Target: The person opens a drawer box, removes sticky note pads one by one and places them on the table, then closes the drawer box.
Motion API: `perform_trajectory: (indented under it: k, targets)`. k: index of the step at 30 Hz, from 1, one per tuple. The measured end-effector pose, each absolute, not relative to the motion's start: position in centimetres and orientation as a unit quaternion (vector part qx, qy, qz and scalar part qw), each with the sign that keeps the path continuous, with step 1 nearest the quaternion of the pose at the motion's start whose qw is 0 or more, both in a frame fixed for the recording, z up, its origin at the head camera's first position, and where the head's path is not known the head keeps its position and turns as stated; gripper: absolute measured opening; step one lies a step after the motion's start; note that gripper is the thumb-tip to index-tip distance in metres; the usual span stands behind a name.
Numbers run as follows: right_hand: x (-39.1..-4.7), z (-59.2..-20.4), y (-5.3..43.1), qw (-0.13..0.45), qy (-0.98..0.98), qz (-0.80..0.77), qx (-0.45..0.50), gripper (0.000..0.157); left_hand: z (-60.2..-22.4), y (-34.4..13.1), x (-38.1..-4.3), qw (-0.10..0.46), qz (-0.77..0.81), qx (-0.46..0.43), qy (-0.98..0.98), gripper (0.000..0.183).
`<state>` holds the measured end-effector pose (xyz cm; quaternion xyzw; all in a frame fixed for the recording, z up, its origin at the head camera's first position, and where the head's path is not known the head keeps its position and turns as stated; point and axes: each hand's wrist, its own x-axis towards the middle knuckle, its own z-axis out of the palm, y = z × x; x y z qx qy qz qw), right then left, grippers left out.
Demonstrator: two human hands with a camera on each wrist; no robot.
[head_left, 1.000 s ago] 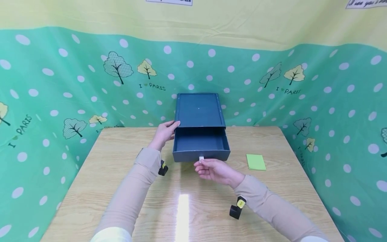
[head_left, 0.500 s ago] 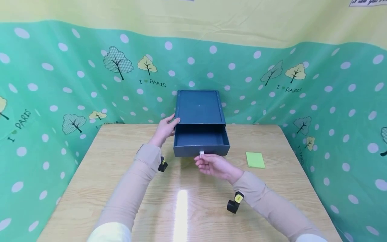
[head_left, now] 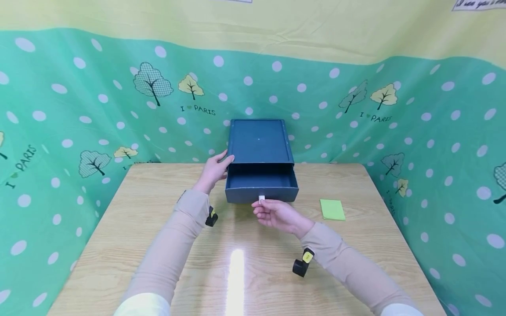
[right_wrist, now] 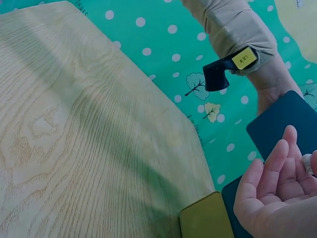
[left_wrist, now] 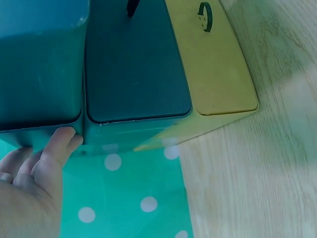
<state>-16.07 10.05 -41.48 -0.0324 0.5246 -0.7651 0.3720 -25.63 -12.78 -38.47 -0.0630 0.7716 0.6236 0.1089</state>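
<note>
A dark blue drawer cabinet (head_left: 258, 140) stands at the back of the table, its top drawer (head_left: 241, 195) partly pulled out. Inside that drawer I see a bare blue floor. My right hand (head_left: 280, 216) pinches the small white pull tab (head_left: 262, 198) on the drawer front between thumb and forefinger, the other fingers loosely bent. My left hand (head_left: 215, 171) rests against the cabinet's left side, thumb at its top front edge and fingers along the side. Lower down, the left wrist view shows a teal drawer (left_wrist: 133, 64) and a yellow drawer (left_wrist: 223, 74), both closed.
A light green sticky-note pad (head_left: 332, 210) lies on the wooden table (head_left: 158, 210), right of the cabinet. Green dotted cloth (head_left: 316, 105) hangs behind and at both sides. Each wrist carries a small black camera mount (head_left: 303, 263).
The top drawer has slid a little way back into the cabinet, my right hand moving with it on the tab. My left hand stays on the cabinet's side. The head view has shifted slightly.
</note>
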Motion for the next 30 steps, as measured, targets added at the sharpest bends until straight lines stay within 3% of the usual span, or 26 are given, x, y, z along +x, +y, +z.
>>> perform_trajectory:
  k: [30]
  targets:
    - [-17.4,-42.2,9.5,0.333,0.520,-0.787,-0.022,0.027,-38.8,-12.6,-25.6,0.103,0.627,-0.066,0.770,0.061]
